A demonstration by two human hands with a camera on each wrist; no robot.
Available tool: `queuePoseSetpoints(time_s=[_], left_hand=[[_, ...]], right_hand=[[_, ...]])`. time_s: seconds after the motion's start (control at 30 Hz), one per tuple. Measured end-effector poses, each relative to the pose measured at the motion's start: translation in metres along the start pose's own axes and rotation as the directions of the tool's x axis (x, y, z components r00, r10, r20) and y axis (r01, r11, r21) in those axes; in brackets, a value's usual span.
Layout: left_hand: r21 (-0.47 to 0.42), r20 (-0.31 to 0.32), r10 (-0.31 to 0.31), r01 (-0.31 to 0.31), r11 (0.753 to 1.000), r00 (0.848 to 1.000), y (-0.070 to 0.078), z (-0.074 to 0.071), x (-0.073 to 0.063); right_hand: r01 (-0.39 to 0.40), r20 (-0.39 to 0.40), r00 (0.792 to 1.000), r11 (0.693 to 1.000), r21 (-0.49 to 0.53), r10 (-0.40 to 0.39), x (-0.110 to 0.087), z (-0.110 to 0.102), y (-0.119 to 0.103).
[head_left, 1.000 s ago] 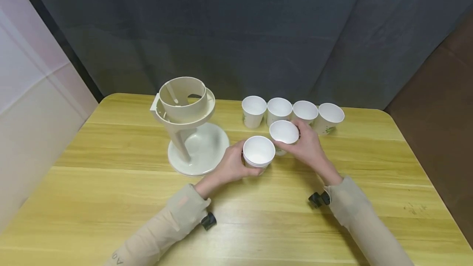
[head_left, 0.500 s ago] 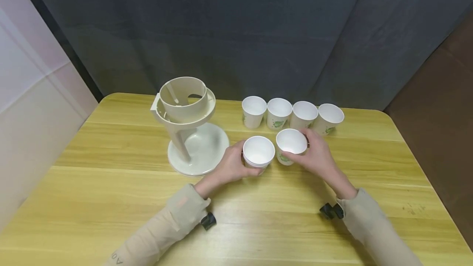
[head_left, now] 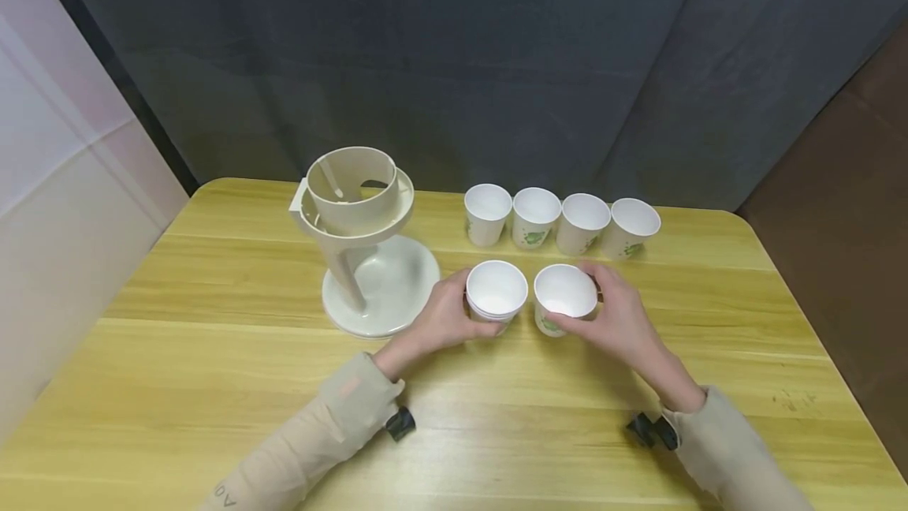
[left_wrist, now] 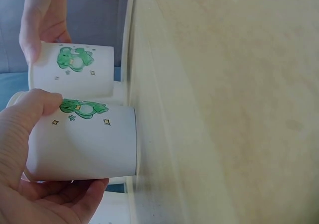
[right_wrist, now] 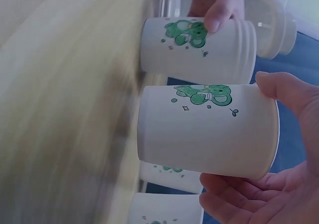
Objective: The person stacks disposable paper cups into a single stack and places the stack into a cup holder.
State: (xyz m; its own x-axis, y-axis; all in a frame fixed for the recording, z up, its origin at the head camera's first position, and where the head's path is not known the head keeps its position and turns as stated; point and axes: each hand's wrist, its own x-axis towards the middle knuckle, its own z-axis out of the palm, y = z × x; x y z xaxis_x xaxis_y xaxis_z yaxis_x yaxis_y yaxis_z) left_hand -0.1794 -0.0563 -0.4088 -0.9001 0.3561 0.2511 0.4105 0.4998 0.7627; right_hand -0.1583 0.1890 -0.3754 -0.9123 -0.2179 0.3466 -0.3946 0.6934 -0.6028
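My left hand (head_left: 448,315) grips a short stack of nested white paper cups (head_left: 496,289), upright on the table; a green cartoon print shows on its side in the left wrist view. Just to the right, my right hand (head_left: 615,314) holds a single paper cup (head_left: 565,292) with the same print, thumb on the near side and fingers behind. A narrow gap parts this cup from the stack. In the right wrist view the single cup (right_wrist: 207,134) is in front, with several layered rims visible on the stack (right_wrist: 194,50) beyond.
Several white paper cups stand upright in a row behind my hands, from the left cup (head_left: 487,215) to the right cup (head_left: 630,227). A cream plastic stand (head_left: 355,215) with a ring-shaped holder and round base is at the left. A dark cloth (head_left: 454,61) hangs behind the wooden table (head_left: 496,432).
My right hand has brought its cup nearer and slightly right, from close to the row to beside the stack. My left hand and the stack have stayed in place.
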Motion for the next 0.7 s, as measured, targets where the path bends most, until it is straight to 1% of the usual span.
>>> queuePoseSetpoints(time_s=[0.17,0.33,0.7], left_hand=[[0.0,0.002,0.0,0.0,1.0,1.0,-0.001,0.001,0.001],[0.001,0.003,-0.002,0.002,1.0,1.0,-0.001,0.001,0.001],[-0.006,-0.003,0.006,-0.006,1.0,1.0,-0.001,0.0,0.0]], right_hand=[[0.026,-0.007,1.0,1.0,-0.018,-0.026,-0.005,-0.005,-0.007],[0.035,-0.005,0.999,0.999,0.001,-0.035,-0.007,-0.014,-0.017],[0.087,-0.033,0.996,0.996,0.038,-0.085,-0.003,-0.032,-0.038]])
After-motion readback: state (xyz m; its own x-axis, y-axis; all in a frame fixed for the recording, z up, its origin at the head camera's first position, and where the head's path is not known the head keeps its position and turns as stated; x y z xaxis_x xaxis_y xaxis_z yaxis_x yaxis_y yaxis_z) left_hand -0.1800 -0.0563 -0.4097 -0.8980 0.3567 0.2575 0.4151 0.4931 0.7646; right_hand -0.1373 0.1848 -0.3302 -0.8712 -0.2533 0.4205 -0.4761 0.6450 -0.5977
